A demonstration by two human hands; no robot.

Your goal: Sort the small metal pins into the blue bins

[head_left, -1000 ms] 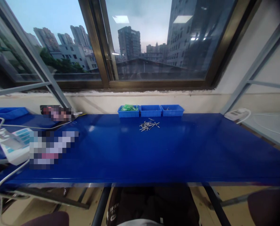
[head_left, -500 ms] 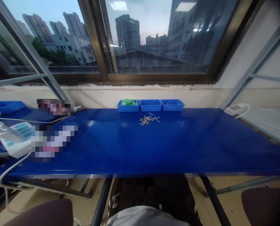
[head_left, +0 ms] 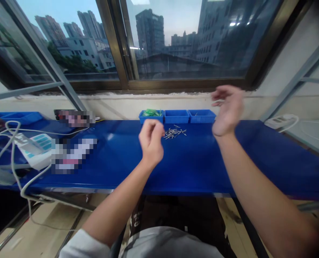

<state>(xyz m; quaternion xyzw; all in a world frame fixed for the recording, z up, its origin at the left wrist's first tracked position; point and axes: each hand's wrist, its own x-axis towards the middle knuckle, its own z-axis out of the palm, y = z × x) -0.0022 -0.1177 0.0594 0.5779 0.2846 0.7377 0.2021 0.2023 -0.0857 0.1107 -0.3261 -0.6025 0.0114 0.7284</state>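
My left hand [head_left: 151,141] is above the blue table, just left of a loose pile of thin metal rods [head_left: 174,132]. Its fingers are curled in, and whether anything is inside is hidden. My right hand [head_left: 229,109] is raised in front of the right blue bin [head_left: 202,119], slightly blurred. Its fingers are bent but apart, with nothing visible in them. Three small blue bins stand in a row behind the rods. Green plastic [head_left: 151,112] lies in the left bin [head_left: 151,119]; the middle bin [head_left: 177,120] shows only blue inside; a thin piece shows in the right one.
At the left of the blue table [head_left: 108,157] are a white device with teal panels [head_left: 39,148], looping white cables [head_left: 13,157] and blurred-out items. A white power strip [head_left: 279,121] sits at the back right. Grey metal frame bars rise on both sides before the window.
Both my hands have come into view over the table, the left beside the rods and the right higher up. The camera view has shifted slightly.
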